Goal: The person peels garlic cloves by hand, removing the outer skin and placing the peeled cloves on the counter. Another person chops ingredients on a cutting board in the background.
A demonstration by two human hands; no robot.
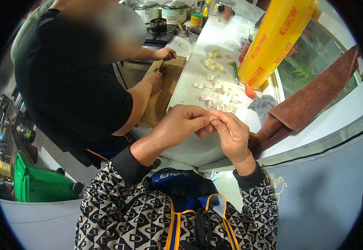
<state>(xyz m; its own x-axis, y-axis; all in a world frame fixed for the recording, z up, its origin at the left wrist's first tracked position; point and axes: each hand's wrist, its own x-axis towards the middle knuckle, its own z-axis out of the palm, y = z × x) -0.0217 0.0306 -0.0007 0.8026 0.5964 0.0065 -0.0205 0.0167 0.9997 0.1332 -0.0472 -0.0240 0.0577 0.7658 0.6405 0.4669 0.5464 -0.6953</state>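
Note:
My left hand [184, 122] and my right hand [234, 134] meet at the fingertips, in front of the near end of a white counter. Pinched between them is a small pale pinkish piece, apparently a garlic clove [213, 118], mostly hidden by the fingers. Just beyond my hands, loose garlic skins [223, 97] lie scattered on the counter [184, 90]. Farther along sits a group of peeled garlic cloves [212, 64], with a green pen [235, 73] to their right.
At left, a co-worker in a black shirt [81, 84] holds a knife over a wooden cutting board [166, 93]. A yellow cling-wrap roll [272, 47], grey cloth [262, 106] and brown towel [309, 97] line the right. A green bin [41, 181] is lower left.

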